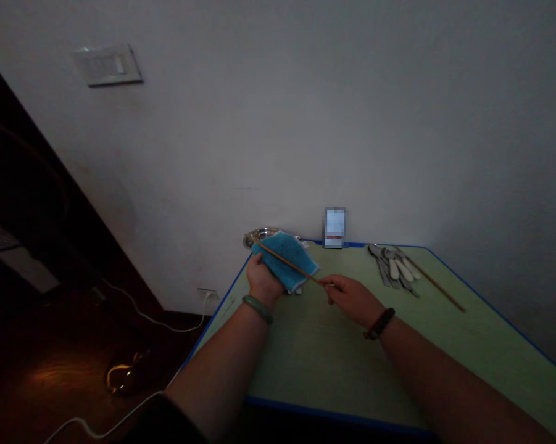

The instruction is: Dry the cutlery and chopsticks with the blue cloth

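A blue cloth [289, 256] with a pale edge lies spread over my left hand [265, 280], which holds it from below; most of those fingers are hidden under it. Across the cloth runs a thin wooden chopstick [300, 271], slanting from upper left to lower right. My right hand [349, 296] pinches its near end between thumb and fingers. Behind the cloth, a shiny metal dish [263, 233] shows in part at the table's far left corner. Small pale items peek out beneath the cloth, too hidden to name.
On the green table [324, 364] with a blue rim, several spoons, forks and knives [393, 265] lie at the right, beside another chopstick [437, 287]. A phone [334, 228] leans against the wall. A white cable [157, 324] hangs left of the table.
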A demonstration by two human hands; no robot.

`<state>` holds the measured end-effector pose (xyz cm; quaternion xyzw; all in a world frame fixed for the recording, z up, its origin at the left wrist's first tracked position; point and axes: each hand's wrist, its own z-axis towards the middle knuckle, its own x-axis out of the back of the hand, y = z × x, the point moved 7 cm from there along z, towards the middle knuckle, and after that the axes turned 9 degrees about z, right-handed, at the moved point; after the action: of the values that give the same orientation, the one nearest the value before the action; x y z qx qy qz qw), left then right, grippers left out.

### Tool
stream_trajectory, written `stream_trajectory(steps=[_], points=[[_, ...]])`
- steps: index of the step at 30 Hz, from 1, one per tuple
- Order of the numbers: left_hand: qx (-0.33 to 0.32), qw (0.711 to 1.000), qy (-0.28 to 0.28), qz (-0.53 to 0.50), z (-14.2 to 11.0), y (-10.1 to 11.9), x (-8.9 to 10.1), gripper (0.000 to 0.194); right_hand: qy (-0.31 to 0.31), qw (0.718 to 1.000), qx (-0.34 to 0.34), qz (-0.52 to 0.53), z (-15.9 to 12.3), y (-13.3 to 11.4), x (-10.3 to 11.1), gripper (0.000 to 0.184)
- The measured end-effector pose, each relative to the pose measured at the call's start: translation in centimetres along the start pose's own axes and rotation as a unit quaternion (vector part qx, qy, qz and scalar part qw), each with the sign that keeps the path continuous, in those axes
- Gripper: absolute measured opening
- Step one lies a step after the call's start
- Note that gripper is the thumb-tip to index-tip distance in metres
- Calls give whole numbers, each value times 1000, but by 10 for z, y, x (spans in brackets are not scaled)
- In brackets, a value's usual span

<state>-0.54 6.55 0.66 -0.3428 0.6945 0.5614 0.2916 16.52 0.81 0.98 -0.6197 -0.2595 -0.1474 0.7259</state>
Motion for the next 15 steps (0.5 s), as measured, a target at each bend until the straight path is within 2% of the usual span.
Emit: stream_trajectory(steps=[3, 7, 11, 15], points=[[-5, 1000, -5, -5, 1, 1, 0, 56, -8, 1000, 10, -25, -3, -4, 6, 35], [-18, 1000, -18, -1, -4, 3, -3, 59, 18, 997, 37, -58, -8, 1, 10, 40], [-4, 1000, -28, 2, -7, 0, -6, 60, 33, 998, 29, -53, -9, 12, 6, 44], [1, 999, -33, 1, -6, 0, -5, 60, 34, 997, 44, -56, -10, 12, 2, 47]])
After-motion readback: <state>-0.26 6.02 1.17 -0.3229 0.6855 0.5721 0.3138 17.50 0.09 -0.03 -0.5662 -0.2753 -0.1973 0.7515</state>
